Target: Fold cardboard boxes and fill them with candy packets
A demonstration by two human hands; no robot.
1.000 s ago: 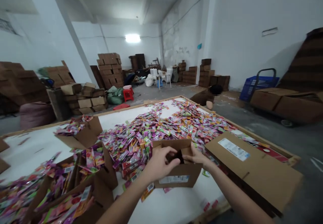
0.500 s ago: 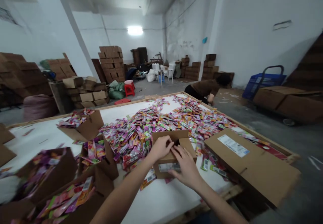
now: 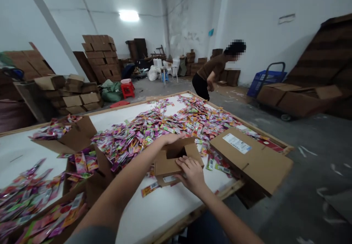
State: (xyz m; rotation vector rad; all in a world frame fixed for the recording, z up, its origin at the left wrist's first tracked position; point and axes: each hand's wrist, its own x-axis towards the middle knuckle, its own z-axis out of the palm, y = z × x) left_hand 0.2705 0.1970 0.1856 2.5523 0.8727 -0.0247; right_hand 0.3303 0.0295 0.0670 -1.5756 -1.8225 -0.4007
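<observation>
Plainly, the brown cardboard box (image 3: pixel 166 166) gapes open.

The white counter (image 3: pixel 143 214), edged with wood, carries a broad heap of packets (image 3: pixel 154 126). Open boxes (image 3: pixel 79 135) of packets stand left, a small box (image 3: pixel 165 167) nearer the front; right, a larger box (image 3: pixel 264 163) (label upward) overhangs.

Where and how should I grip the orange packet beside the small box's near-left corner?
Pinch the orange packet by its left end, probably from the near side: it lies flat on the white tabletop, this end away from the small box.
</observation>
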